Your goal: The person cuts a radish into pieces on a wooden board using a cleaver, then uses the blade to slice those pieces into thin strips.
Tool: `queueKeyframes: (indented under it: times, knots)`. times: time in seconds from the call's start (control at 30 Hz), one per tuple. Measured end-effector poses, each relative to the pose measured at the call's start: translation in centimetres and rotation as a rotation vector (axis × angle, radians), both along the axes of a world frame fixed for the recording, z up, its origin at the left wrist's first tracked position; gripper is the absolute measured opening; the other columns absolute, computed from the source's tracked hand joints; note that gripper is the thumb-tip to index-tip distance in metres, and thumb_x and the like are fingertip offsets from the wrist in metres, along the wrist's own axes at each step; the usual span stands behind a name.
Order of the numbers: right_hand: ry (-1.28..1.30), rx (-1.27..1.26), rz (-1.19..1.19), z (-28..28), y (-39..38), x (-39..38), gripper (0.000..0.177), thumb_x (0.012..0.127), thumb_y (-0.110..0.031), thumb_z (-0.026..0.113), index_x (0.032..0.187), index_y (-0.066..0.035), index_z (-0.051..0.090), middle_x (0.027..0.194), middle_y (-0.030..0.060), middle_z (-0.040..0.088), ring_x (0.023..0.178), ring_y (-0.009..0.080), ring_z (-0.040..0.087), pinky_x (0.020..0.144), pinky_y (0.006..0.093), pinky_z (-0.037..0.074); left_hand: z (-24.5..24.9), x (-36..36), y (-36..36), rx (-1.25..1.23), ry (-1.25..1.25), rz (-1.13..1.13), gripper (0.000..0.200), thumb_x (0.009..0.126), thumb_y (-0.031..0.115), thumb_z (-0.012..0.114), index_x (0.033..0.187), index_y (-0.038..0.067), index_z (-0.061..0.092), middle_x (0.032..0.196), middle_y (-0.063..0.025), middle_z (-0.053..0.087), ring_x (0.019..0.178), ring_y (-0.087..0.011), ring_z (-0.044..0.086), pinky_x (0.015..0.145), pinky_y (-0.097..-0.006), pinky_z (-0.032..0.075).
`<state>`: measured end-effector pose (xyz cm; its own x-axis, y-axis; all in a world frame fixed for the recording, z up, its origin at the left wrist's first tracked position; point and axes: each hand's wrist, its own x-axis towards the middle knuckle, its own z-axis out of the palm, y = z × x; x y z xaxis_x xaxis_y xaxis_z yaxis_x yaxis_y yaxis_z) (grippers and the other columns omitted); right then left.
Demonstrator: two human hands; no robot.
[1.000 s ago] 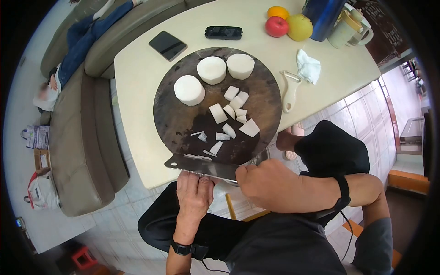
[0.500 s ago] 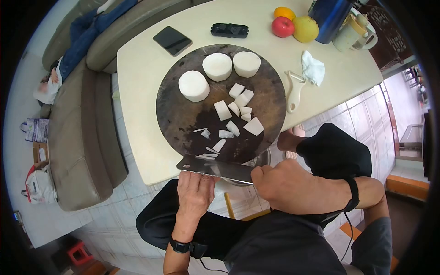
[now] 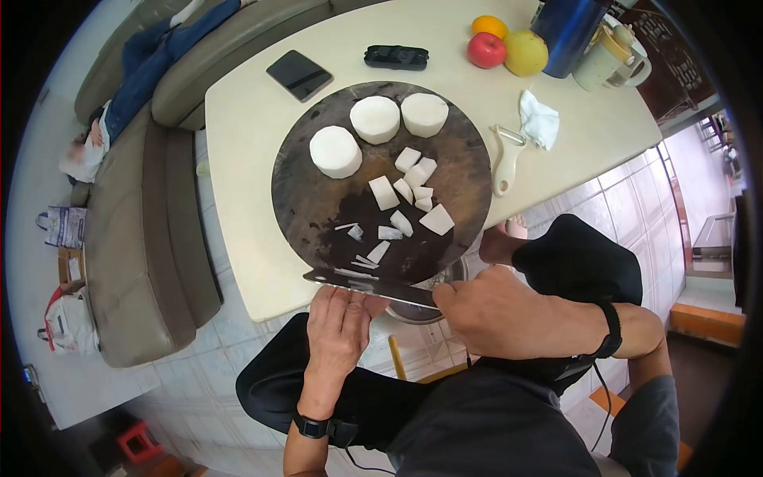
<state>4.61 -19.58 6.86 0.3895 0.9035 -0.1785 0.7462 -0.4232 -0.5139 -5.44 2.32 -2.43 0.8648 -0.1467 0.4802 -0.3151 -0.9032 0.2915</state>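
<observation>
Your right hand point(image 3: 497, 310) has its fingers clamped on the handle of the cleaver point(image 3: 369, 288), whose blade lies across the near edge of the cutting board point(image 3: 298, 199). Your left hand point(image 3: 340, 326) is just on your side of that blade, its fingers close together under the long edge; the steel hides the tips, so you cannot tell from here whether they grip anything.

Three thick white rounds point(image 3: 375, 119) stand toward the board's far edge, well apart from the blade. The cut white chunks point(image 3: 383, 193) lie loose from the middle toward the right edge, and some thin slivers point(image 3: 364, 262) rest near the near edge, just beyond the cleaver. The board itself sits at the near edge of the counter point(image 3: 238, 238) and seems to overhang it a little, with a metal bowl point(image 3: 417, 312) below, partly hidden.

The likeliest trouble is at your left fingertips: if the cleaver tilts or skids while they are this near its edge, they could be nicked. The dark patch on the board looks damp, which could let blade or chunks slide. Pressing hard on the overhang might rock the board and send the rounds rolling, while a sideways sweep of the blade could push the slivers over the near edge to the bowl or floor.
</observation>
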Motion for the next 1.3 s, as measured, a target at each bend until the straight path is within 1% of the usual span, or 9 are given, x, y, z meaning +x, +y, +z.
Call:
queueKeyframes:
  times: [0.03,0.27,0.37,0.47,0.53,0.6,0.67,0.83,1.3]
  knots:
    - [-0.023,0.027,0.02,-0.1,-0.1,0.0,0.025,0.067,-0.005,0.065,0.086,0.004,0.052,0.064,0.0147,0.059,0.055,0.0342,0.061,0.048,0.0435,0.045,0.0,0.0,0.0,0.001,0.001,0.0,0.026,0.068,-0.007,0.069,0.093,-0.006,0.064,0.094,-0.0185,0.06,0.09,-0.0378,0.059,0.078,-0.0437,0.05]
    - [-0.015,0.058,0.062,0.1,0.3,0.6,0.023,0.068,-0.004,0.064,0.086,0.005,0.053,0.066,0.0157,0.06,0.056,0.0335,0.062,0.048,0.0419,0.046,0.0,-0.1,0.1,-0.007,0.025,-0.002,0.023,0.067,-0.007,0.069,0.09,-0.006,0.064,0.092,-0.0182,0.06,0.086,-0.0372,0.059,0.075,-0.0431,0.049]
    - [-0.091,0.061,0.004,-1.1,1.4,-0.6,0.014,0.068,-0.002,0.064,0.079,0.005,0.06,0.066,0.0182,0.062,0.064,0.0324,0.066,0.053,0.039,0.051,0.4,0.2,-0.1,-0.01,0.028,-0.01,0.022,0.068,-0.007,0.069,0.089,-0.006,0.064,0.091,-0.018,0.06,0.085,-0.0365,0.059,0.074,-0.0424,0.049]
    - [-0.127,0.046,-0.011,-1.2,1.3,-0.8,0.015,0.069,-0.002,0.063,0.081,0.005,0.059,0.066,0.0186,0.062,0.064,0.0345,0.066,0.054,0.0401,0.051,0.3,0.3,0.2,-0.034,0.013,0.006,0.022,0.069,-0.005,0.07,0.09,-0.004,0.065,0.09,-0.0163,0.06,0.085,-0.035,0.059,0.074,-0.0427,0.048]
    - [0.033,0.062,-0.06,-0.1,0.6,0.0,0.015,0.07,-0.003,0.062,0.082,0.004,0.058,0.066,0.0189,0.062,0.063,0.036,0.065,0.055,0.0429,0.051,0.4,0.7,0.6,-0.053,-0.002,0.034,0.023,0.07,-0.003,0.07,0.092,-0.002,0.066,0.09,-0.0147,0.061,0.086,-0.034,0.059,0.075,-0.0434,0.048]
    - [0.019,0.058,-0.085,0.2,0.3,0.4,0.014,0.071,-0.003,0.061,0.082,0.004,0.056,0.066,0.019,0.062,0.062,0.0361,0.064,0.055,0.0442,0.05,1.0,1.6,0.6,-0.181,0.001,0.042,0.022,0.072,-0.003,0.07,0.094,0.0,0.067,0.092,-0.0119,0.061,0.086,-0.0314,0.059,0.076,-0.04,0.047]
    - [0.013,0.052,-0.111,0.4,0.0,0.6,0.014,0.071,-0.004,0.06,0.082,0.003,0.055,0.065,0.0191,0.061,0.061,0.0362,0.064,0.055,0.0455,0.05,2.2,2.8,0.4,-0.174,0.019,0.071,0.022,0.073,-0.001,0.071,0.095,0.002,0.068,0.09,-0.0094,0.061,0.086,-0.0281,0.058,0.075,-0.0368,0.044]
    - [0.059,0.114,-0.218,0.8,-0.5,1.2,0.012,0.073,-0.004,0.058,0.08,0.003,0.052,0.06,0.0199,0.059,0.057,0.0381,0.062,0.054,0.0466,0.048,2.9,4.5,0.6,-0.162,0.139,0.037,0.016,0.073,0.002,0.072,0.088,0.004,0.068,0.082,-0.0074,0.06,0.076,-0.0274,0.054,0.068,-0.036,0.041]
    - [0.014,0.21,-0.283,0.6,-1.6,1.6,0.011,0.074,-0.005,0.059,0.078,0.003,0.051,0.058,0.0202,0.057,0.055,0.0386,0.06,0.052,0.0464,0.047,3.1,6.8,1.3,-0.219,0.056,0.157,0.01,0.077,0.003,0.07,0.086,0.004,0.067,0.085,-0.0095,0.063,0.077,-0.0291,0.057,0.07,-0.0367,0.042]
